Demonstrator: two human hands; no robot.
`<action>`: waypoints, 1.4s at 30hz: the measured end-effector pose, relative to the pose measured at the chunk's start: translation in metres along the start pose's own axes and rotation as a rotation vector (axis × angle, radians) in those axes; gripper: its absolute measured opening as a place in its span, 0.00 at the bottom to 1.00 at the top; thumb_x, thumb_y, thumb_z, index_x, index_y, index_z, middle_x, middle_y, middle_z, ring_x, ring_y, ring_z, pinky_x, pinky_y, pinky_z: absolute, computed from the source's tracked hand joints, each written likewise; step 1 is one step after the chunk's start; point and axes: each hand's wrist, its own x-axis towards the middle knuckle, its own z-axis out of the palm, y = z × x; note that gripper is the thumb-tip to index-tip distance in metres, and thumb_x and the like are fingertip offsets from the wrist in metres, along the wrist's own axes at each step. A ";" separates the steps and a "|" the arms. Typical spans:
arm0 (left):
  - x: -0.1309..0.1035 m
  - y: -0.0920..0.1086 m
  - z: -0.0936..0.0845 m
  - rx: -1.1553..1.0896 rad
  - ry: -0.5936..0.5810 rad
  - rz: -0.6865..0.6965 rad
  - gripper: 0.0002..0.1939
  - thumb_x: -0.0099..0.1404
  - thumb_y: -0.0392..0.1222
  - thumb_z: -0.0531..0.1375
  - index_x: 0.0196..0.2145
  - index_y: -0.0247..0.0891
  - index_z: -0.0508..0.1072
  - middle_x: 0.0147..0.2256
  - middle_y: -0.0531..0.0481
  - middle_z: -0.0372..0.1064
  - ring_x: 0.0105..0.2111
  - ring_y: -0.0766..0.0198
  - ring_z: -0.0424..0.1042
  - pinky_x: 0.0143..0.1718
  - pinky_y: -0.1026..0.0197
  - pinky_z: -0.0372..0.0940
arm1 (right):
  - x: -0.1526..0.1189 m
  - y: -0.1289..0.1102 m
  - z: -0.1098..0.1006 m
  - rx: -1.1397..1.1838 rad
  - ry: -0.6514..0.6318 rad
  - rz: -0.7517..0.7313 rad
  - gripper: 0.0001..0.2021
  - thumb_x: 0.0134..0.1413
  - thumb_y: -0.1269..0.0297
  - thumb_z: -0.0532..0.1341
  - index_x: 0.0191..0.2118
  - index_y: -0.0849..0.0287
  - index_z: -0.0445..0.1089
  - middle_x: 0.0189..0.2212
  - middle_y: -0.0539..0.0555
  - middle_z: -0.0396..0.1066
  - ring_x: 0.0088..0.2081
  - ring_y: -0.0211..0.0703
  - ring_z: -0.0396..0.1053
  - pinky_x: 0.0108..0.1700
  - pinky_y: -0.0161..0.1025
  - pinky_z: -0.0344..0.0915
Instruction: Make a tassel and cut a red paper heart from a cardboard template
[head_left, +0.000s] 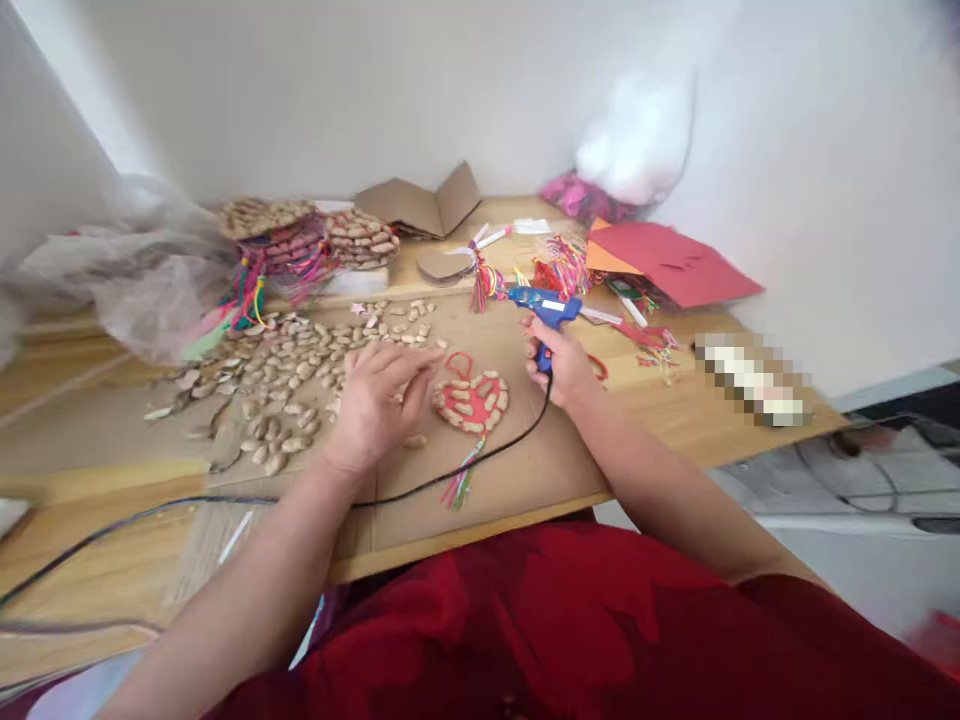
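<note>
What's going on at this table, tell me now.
A person's right hand grips a blue glue gun above a sheet of cardboard. The left hand is beside a red heart-shaped piece with a tassel; whether its fingers hold anything is hard to tell. Peanuts sit on the heart, with red showing between them. Loose peanuts lie spread beyond the left hand.

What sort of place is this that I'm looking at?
Probably a small craft workspace: the right hand holds a blue hot glue gun, a tasselled peanut-shell heart lies on cardboard, and loose peanut shells are scattered nearby.
</note>
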 end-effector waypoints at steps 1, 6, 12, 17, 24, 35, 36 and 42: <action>0.000 0.001 0.000 -0.072 -0.091 0.047 0.10 0.70 0.39 0.61 0.47 0.43 0.80 0.39 0.47 0.78 0.41 0.57 0.72 0.47 0.51 0.62 | 0.000 0.000 0.001 -0.016 -0.005 0.000 0.22 0.43 0.52 0.71 0.41 0.55 0.65 0.19 0.41 0.63 0.15 0.29 0.57 0.13 0.28 0.43; -0.001 0.007 0.007 -0.241 -0.382 0.180 0.10 0.71 0.42 0.60 0.47 0.45 0.80 0.45 0.46 0.75 0.47 0.56 0.70 0.51 0.51 0.61 | -0.003 0.003 0.005 -0.126 -0.042 -0.048 0.20 0.43 0.55 0.70 0.40 0.54 0.65 0.20 0.41 0.63 0.15 0.30 0.57 0.14 0.29 0.42; -0.006 0.017 0.018 -0.080 -0.527 0.179 0.18 0.72 0.49 0.59 0.58 0.52 0.74 0.48 0.45 0.70 0.48 0.52 0.66 0.47 0.51 0.58 | -0.005 0.010 0.009 -0.237 -0.040 -0.098 0.18 0.45 0.56 0.68 0.41 0.55 0.66 0.20 0.41 0.62 0.16 0.30 0.58 0.15 0.29 0.44; -0.008 0.022 0.023 0.038 -0.577 0.166 0.19 0.72 0.46 0.59 0.59 0.57 0.73 0.47 0.46 0.70 0.46 0.53 0.64 0.44 0.53 0.55 | -0.004 0.018 0.008 -0.323 -0.076 -0.149 0.18 0.45 0.58 0.68 0.41 0.56 0.66 0.23 0.43 0.65 0.18 0.30 0.59 0.18 0.31 0.52; -0.009 0.020 0.026 0.031 -0.602 0.176 0.20 0.72 0.46 0.59 0.60 0.55 0.72 0.48 0.45 0.71 0.48 0.52 0.65 0.45 0.52 0.55 | 0.000 0.029 0.003 -0.400 -0.118 -0.196 0.15 0.48 0.58 0.68 0.40 0.56 0.66 0.23 0.43 0.65 0.19 0.33 0.60 0.22 0.34 0.59; -0.006 0.020 0.025 0.039 -0.584 0.194 0.16 0.73 0.45 0.58 0.57 0.54 0.74 0.51 0.46 0.72 0.50 0.52 0.66 0.45 0.51 0.55 | 0.002 0.030 -0.002 -0.698 -0.102 -0.298 0.19 0.45 0.61 0.70 0.44 0.57 0.69 0.36 0.51 0.75 0.38 0.45 0.73 0.43 0.43 0.69; -0.006 0.020 0.025 0.039 -0.581 0.195 0.16 0.73 0.45 0.58 0.56 0.54 0.74 0.51 0.47 0.72 0.50 0.52 0.66 0.45 0.51 0.55 | 0.002 0.030 -0.002 -0.710 -0.105 -0.301 0.19 0.45 0.61 0.70 0.45 0.57 0.69 0.37 0.51 0.75 0.38 0.44 0.73 0.43 0.43 0.69; -0.007 0.019 0.024 0.025 -0.571 0.189 0.16 0.72 0.46 0.60 0.56 0.54 0.75 0.50 0.48 0.73 0.49 0.53 0.65 0.44 0.51 0.55 | 0.003 0.031 -0.003 -0.753 -0.097 -0.279 0.20 0.45 0.60 0.70 0.45 0.58 0.69 0.37 0.53 0.76 0.36 0.45 0.73 0.43 0.45 0.70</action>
